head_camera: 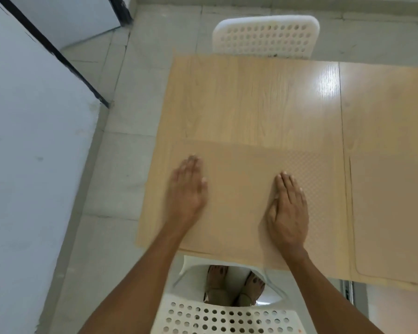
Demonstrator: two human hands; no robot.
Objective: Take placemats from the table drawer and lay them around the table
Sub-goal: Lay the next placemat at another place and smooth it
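A beige textured placemat (246, 179) lies flat at the near left end of the light wooden table (251, 97). My left hand (187, 189) rests palm down on the mat's left part, fingers straight and together. My right hand (288, 208) lies flat on its right part in the same way. Neither hand holds anything. A second beige placemat (393, 213) lies to the right, beyond a seam in the tabletop. The drawer is mostly hidden; only a metal rail (346, 291) shows under the table's near edge at the right.
A white perforated chair (266, 36) stands at the table's far side. Another white perforated chair (227, 319) is right below me at the near side, with my feet seen through it. A pale wall (29, 165) with a black strip runs along the left over a tiled floor.
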